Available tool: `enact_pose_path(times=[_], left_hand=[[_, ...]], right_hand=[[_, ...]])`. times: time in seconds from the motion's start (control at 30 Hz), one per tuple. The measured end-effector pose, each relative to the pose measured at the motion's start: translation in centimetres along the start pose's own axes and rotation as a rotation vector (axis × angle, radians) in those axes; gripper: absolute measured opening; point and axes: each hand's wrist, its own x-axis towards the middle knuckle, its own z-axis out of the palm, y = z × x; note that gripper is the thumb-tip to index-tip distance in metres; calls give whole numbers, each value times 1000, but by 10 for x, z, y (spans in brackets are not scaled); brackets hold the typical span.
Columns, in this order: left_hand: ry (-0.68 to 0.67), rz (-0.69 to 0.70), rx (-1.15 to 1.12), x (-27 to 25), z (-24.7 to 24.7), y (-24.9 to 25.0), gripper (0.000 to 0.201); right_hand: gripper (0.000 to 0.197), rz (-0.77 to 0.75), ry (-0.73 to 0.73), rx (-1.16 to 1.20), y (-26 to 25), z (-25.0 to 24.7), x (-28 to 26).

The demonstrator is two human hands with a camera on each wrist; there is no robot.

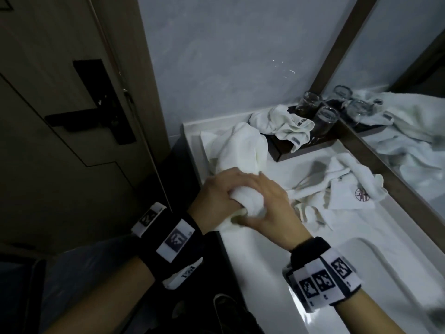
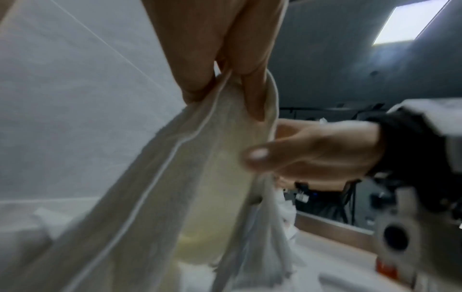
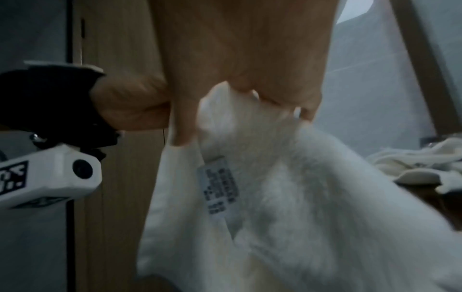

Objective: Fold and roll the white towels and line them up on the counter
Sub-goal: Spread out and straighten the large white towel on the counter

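Observation:
Both hands hold one white towel lifted over the left end of the white counter. My left hand pinches a hemmed edge of it, its fingers curled into the cloth. My right hand grips the bunched top beside it, fingers dug into the fluffy towel, whose care label hangs down. The towel's far part still lies crumpled on the counter. A second white towel lies over a dark tray, and a third with a red emblem lies crumpled by the mirror.
A dark tray at the back corner carries glass tumblers. A framed mirror runs along the right. A sink basin is set into the counter at the near right. A wooden door with a black handle stands to the left.

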Motion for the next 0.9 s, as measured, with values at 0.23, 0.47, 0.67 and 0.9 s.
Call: enact_pose_path(times=[0.23,0.47,0.67,0.9], left_hand=[[69,-155,368,-1,12,-15,36],[53,-404,234,-14,3,-51,17],[-206,-339,365,-23,-19,-69,33],[-61,-504,583,-20,-20,-82,21]], right_hand=[[18,13,282,324,4,-6,0],[32,72,264,404,26,-12,-1],[35,435,-312,-667,61,16,12],[22,554,-303,-537,94,28,-3]])
